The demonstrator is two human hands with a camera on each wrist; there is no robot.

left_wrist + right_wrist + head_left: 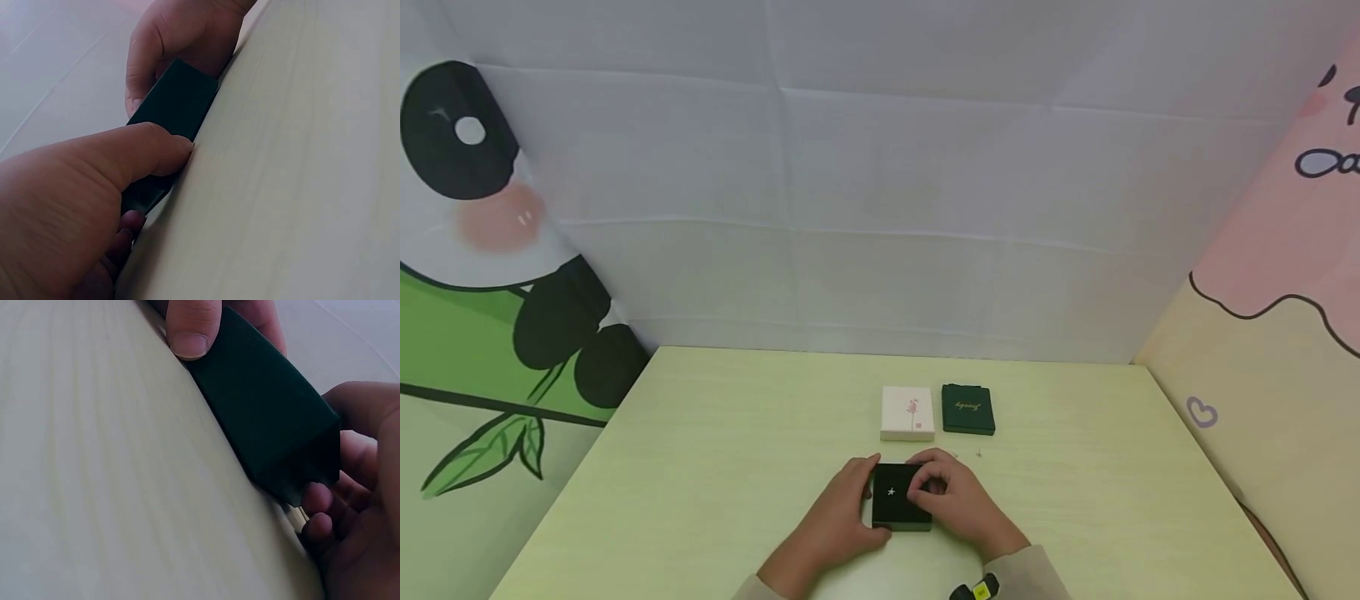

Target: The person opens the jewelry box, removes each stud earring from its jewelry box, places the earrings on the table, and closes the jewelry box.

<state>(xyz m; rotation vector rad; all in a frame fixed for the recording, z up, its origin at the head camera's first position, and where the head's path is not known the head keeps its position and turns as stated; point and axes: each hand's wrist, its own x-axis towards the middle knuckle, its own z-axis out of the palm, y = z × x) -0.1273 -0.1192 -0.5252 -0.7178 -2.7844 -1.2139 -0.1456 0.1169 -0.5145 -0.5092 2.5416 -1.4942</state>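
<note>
A dark green jewelry box (901, 526) with a black insert sits on the table, its lid off. On the insert's left part is a small silver star-shaped piece (891, 492). My left hand (842, 512) grips the box at its left side, the thumb (169, 153) pressed along the near wall. Over the box's right part, my right hand (958, 500) bends its thumb and index finger together at the insert; whatever lies between the fingertips is hidden. In the right wrist view, its lower fingers (317, 499) touch the end wall of the box (262, 406).
Behind the box stands a white box (906, 412) with a pink flower print. To its right lies a dark green lid (967, 410) with gold lettering. A tiny object (979, 454), too small to make out, lies in front of the lid. Cloth screens surround the table (737, 400).
</note>
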